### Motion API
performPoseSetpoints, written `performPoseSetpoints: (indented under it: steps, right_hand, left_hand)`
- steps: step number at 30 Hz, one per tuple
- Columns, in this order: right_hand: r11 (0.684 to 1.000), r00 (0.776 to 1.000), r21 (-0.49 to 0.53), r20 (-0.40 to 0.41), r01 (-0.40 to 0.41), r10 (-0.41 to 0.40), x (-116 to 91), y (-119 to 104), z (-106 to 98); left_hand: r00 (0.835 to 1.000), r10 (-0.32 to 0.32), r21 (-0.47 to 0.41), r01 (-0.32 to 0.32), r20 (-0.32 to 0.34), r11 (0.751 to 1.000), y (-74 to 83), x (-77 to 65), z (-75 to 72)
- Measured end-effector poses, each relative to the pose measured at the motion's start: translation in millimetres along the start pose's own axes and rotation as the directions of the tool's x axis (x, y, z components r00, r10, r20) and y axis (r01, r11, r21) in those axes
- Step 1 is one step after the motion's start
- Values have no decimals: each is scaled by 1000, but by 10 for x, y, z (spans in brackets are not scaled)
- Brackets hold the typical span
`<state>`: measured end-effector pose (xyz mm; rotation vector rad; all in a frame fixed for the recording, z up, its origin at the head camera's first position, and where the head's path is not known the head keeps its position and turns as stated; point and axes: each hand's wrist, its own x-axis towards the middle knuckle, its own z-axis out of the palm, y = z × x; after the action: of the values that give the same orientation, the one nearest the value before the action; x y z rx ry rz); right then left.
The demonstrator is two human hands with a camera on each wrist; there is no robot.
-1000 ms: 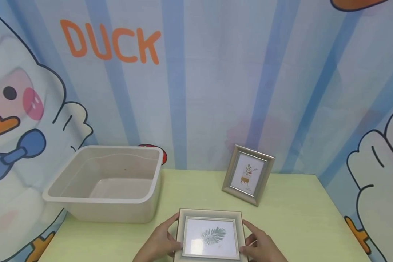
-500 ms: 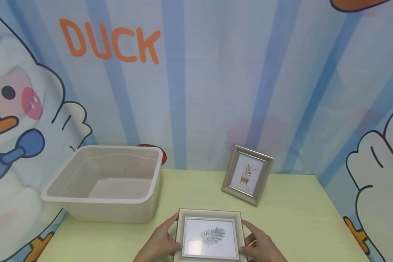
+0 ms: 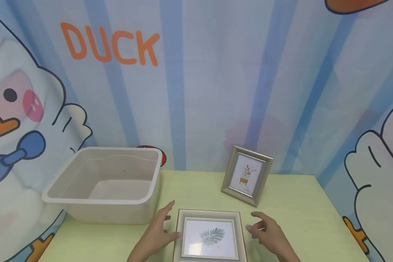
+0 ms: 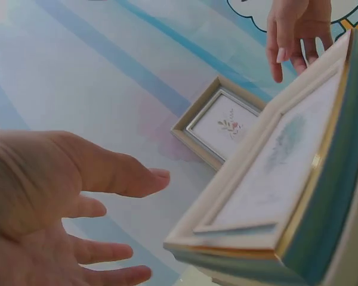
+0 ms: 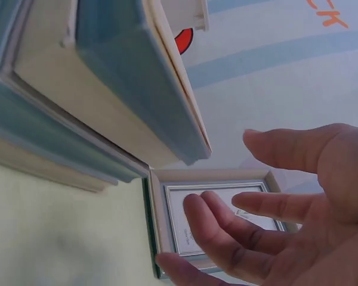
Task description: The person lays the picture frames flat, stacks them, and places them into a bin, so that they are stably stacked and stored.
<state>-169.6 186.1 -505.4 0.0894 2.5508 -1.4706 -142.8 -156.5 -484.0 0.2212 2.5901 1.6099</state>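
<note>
A cream picture frame point(image 3: 213, 237) with a green leaf print lies flat at the table's near edge. Its teal side shows in the left wrist view; in the right wrist view it sits on top of a stack with at least one more teal-sided frame point(image 5: 59, 128). My left hand point(image 3: 154, 234) is beside its left edge, fingers spread, thumb tip right at the rim. To the right, apart from the frame, my right hand point(image 3: 271, 233) holds nothing, its fingers loosely bent. Another, bronze-toned picture frame point(image 3: 247, 177) with a potted-plant print stands tilted farther back.
A beige plastic bin point(image 3: 108, 213) with nothing in it stands at the table's left. The pale green table point(image 3: 301, 218) extends to the right of the frames. Behind it hangs a blue striped curtain point(image 3: 206, 91) with duck drawings.
Both hands have let go of the leaf-print frame's sides and moved outward, the left to the left and the right to the right. The frame has stayed in place.
</note>
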Motion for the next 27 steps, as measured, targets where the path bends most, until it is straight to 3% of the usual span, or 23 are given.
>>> performPoseSetpoints:
  steps: [6, 12, 16, 19, 27]
  right_hand:
    - [999, 990, -8, -137, 43, -44, 233, -45, -144]
    - [983, 962, 153, -268, 101, -57, 483, -61, -258]
    - [981, 929, 155, -367, 113, -49, 635, -75, -331]
    - [978, 921, 170, -386, 119, -45, 750, -73, -389]
    - [987, 936, 114, -344, 113, -67, 965, -77, -565]
  left_hand:
    - [999, 44, -22, -45, -32, 999, 166, 233, -19]
    - [998, 57, 0, -57, 22, 998, 244, 533, -66]
    - [996, 46, 9, -47, 70, 999, 299, 771, -62]
    - [994, 26, -7, -25, 105, 1000, 318, 930, -41]
    - [985, -9, -72, 22, 173, 997, 298, 1340, 128]
